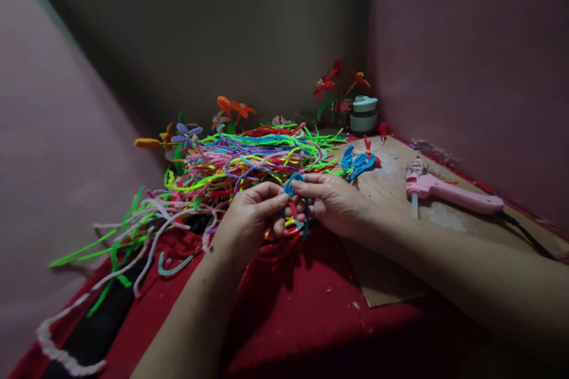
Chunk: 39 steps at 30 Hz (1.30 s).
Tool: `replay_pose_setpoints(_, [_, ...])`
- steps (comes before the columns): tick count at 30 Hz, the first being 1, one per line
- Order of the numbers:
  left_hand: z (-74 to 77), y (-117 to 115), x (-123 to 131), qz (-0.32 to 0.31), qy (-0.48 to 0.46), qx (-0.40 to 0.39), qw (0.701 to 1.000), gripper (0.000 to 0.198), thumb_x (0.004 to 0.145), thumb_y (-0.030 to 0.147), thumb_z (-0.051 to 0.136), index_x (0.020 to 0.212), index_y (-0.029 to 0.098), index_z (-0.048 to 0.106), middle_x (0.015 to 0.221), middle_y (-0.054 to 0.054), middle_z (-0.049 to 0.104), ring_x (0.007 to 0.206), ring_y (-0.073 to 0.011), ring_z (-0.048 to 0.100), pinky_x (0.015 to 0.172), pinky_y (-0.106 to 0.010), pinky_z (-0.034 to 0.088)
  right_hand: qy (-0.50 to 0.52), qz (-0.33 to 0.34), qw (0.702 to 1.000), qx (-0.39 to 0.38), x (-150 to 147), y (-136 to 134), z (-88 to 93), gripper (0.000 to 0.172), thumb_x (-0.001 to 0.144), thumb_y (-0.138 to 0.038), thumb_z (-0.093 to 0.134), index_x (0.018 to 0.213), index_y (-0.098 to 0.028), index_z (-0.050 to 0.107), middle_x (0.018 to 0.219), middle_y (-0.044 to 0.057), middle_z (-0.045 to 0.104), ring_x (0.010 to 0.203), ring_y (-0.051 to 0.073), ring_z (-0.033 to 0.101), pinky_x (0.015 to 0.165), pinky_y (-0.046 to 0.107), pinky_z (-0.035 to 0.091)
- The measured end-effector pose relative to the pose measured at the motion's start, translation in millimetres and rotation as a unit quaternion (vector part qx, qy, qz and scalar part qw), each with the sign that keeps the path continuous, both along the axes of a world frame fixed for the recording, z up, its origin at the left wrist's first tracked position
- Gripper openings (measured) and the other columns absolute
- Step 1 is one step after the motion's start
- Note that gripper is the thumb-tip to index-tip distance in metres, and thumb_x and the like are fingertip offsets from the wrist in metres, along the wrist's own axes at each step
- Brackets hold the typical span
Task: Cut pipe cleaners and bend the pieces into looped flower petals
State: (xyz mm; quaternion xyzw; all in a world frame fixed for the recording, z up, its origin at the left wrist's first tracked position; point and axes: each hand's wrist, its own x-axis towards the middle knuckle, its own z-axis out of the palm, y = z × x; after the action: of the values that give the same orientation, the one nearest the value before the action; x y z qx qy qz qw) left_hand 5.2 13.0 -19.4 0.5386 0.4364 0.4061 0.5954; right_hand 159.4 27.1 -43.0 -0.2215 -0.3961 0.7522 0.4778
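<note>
My left hand [253, 213] and my right hand [331, 201] meet over the red cloth [302, 320], both pinching a blue pipe cleaner [292, 183] bent into a small loop between their fingertips. A short red piece [292, 209] shows just below the loop, between the fingers. Behind the hands lies a big tangled heap of coloured pipe cleaners [240, 160]. Some bent blue pieces [358, 163] rest to the right of the heap.
A pink glue gun [448, 192] with a black cord lies on a brown board [400, 189] at the right. Pipe-cleaner flowers [338, 80] and a small round tub [363, 113] stand at the back corner. More flowers [186, 133] sit behind the heap. Pink walls close in left and right.
</note>
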Motion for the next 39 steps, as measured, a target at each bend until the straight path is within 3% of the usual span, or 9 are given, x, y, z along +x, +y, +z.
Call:
replay_pose_setpoints(5, [-1.2, 4, -4, 0.102, -0.023, 0.058, 0.993, 0.017, 0.071, 0.025, 0.067, 0.075, 0.014, 0.055, 0.054, 0.004, 0.057, 0.038, -0.0031, 0.043, 0.041, -0.016, 0.037, -0.092, 0.057, 0.994, 0.009, 4, -4, 6.3, 0.008, 0.066, -0.016, 0.068, 0.066, -0.012, 0.061, 0.060, 0.000, 0.058, 0.053, 0.009, 0.052, 0.058, 0.026, 0.042])
replay_pose_setpoints(10, [-0.4, 6, -8, 0.118, -0.043, 0.062, 0.990, 0.018, 0.069, 0.024, 0.068, 0.080, 0.014, 0.057, 0.063, 0.000, 0.064, 0.044, -0.0036, 0.048, 0.045, -0.016, 0.039, -0.233, 0.040, 0.966, 0.108, 6, -10, 15.0, 0.019, 0.070, -0.018, 0.064, 0.053, -0.013, 0.056, 0.047, -0.003, 0.048, 0.043, 0.006, 0.039, 0.046, 0.023, 0.030])
replay_pose_setpoints(18, [3.1, 1, 0, 0.107, 0.016, 0.071, 0.992, 0.018, 0.066, 0.022, 0.068, 0.074, 0.014, 0.054, 0.049, 0.003, 0.059, 0.041, -0.0080, 0.052, 0.040, -0.016, 0.038, -0.104, -0.069, 0.990, 0.065, 4, -6, 13.6, 0.015, 0.068, -0.026, 0.067, 0.071, -0.014, 0.058, 0.062, -0.001, 0.060, 0.051, 0.010, 0.053, 0.053, 0.025, 0.043])
replay_pose_setpoints(25, [4.2, -4, 13, 0.119, 0.095, 0.070, 0.986, 0.016, 0.065, 0.020, 0.065, 0.067, 0.016, 0.050, 0.047, 0.005, 0.056, 0.040, -0.0108, 0.056, 0.035, -0.016, 0.037, -0.168, -0.170, 0.956, 0.172, 4, -7, 12.1, 0.013, 0.074, -0.026, 0.064, 0.070, -0.015, 0.057, 0.060, -0.002, 0.057, 0.054, 0.008, 0.052, 0.056, 0.023, 0.042])
replay_pose_setpoints(29, [3.2, -4, 13, 0.122, 0.092, 0.073, 0.985, 0.019, 0.065, 0.024, 0.066, 0.068, 0.017, 0.048, 0.048, 0.006, 0.054, 0.040, -0.0125, 0.057, 0.033, -0.016, 0.037, -0.216, -0.177, 0.937, 0.209, 3, -6, 6.3, 0.010, 0.076, -0.025, 0.061, 0.076, -0.015, 0.059, 0.063, -0.002, 0.057, 0.055, 0.008, 0.051, 0.054, 0.023, 0.040])
replay_pose_setpoints(34, [2.0, -4, 12, 0.104, 0.075, 0.090, 0.988, 0.015, 0.067, 0.022, 0.064, 0.078, 0.017, 0.054, 0.055, 0.004, 0.057, 0.043, -0.0135, 0.059, 0.031, -0.017, 0.038, -0.258, -0.169, 0.930, 0.201, 4, -5, 3.5, 0.010, 0.076, -0.025, 0.060, 0.076, -0.015, 0.060, 0.063, -0.001, 0.057, 0.055, 0.009, 0.050, 0.052, 0.024, 0.040])
replay_pose_setpoints(39, [1.7, -4, 12, 0.102, 0.072, 0.086, 0.989, 0.016, 0.066, 0.021, 0.064, 0.080, 0.016, 0.057, 0.056, 0.003, 0.059, 0.042, -0.0132, 0.059, 0.030, -0.018, 0.039, -0.207, -0.192, 0.941, 0.184, 5, -7, 10.3, 0.012, 0.077, -0.027, 0.060, 0.074, -0.015, 0.058, 0.062, -0.002, 0.057, 0.055, 0.009, 0.051, 0.057, 0.025, 0.041])
